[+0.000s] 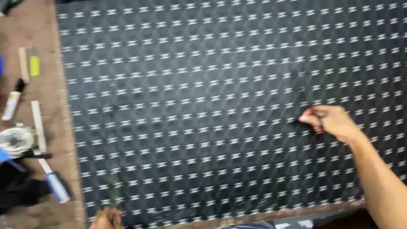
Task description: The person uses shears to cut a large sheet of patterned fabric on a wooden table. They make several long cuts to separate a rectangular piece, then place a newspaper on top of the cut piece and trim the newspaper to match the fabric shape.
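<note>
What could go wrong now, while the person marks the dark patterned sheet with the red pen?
1. Only the fingers of the left hand press the near edge of the sheet, so it may slide and the line may wander.
2. The right hand reaches far across with the pen; the forearm may rub over fresh marks.
3. The chisel and tape roll lie close beside the sheet's left edge; a shifting sheet might push them.

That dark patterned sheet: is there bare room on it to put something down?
Yes. The patterned sheet lies bare left of the right hand and above the left hand. The brown strip along its left edge is crowded: a screwdriver, tape roll, marker and wooden sticks.
</note>
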Available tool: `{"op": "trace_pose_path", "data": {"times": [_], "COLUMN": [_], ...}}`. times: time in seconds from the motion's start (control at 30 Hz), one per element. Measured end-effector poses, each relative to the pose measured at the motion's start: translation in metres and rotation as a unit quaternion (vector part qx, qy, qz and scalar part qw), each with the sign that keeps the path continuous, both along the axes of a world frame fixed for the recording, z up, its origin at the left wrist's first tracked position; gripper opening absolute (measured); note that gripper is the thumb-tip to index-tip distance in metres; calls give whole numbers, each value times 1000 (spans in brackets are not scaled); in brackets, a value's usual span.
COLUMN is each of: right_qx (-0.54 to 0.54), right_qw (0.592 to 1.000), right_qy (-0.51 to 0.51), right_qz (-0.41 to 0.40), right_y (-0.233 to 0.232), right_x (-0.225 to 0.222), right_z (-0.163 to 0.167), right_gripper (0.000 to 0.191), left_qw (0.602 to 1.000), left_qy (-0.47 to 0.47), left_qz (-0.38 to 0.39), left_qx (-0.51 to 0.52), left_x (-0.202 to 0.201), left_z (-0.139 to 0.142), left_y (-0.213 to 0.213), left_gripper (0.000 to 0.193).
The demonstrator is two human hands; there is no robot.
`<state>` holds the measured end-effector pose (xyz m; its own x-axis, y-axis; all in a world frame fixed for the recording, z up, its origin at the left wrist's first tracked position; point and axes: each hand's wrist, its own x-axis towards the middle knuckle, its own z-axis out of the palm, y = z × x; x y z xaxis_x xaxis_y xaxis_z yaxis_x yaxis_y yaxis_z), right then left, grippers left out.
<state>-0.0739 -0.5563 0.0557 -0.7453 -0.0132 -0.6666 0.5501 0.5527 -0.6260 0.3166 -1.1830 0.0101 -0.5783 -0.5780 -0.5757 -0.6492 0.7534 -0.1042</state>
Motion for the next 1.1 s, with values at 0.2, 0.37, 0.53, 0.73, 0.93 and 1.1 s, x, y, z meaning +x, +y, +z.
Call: {"op": "trace_pose_path", "data": {"times": [0.2,0.37,0.53,0.73,0.93,1.1], "right_qx": [-34,-32,17,-10,101,147], "right_qw": [992,977,944,914,887,815], "right_qy": [-76,-117,-196,-219,-195,-180], "right_qz": [100,177,264,342,406,531], "right_y": [69,103,110,112,117,109], "right_x": [-53,-98,-149,-197,-253,-298], "right_z": [-3,15,16,-5,-23,-24], "right_gripper": [35,36,37,45,58,69], "left_qw": [897,850,827,857,869,850], "left_qy": [435,493,493,437,414,440], "left_qz": [-54,-152,-191,-233,-217,-253], "left_qx": [55,103,189,145,163,144], "left_x": [-130,-285,-369,-383,-387,-389], "left_z": [32,23,7,-19,-21,-21], "left_y": [232,396,473,484,487,486], "left_gripper": [33,37,57,59,59,62]}}
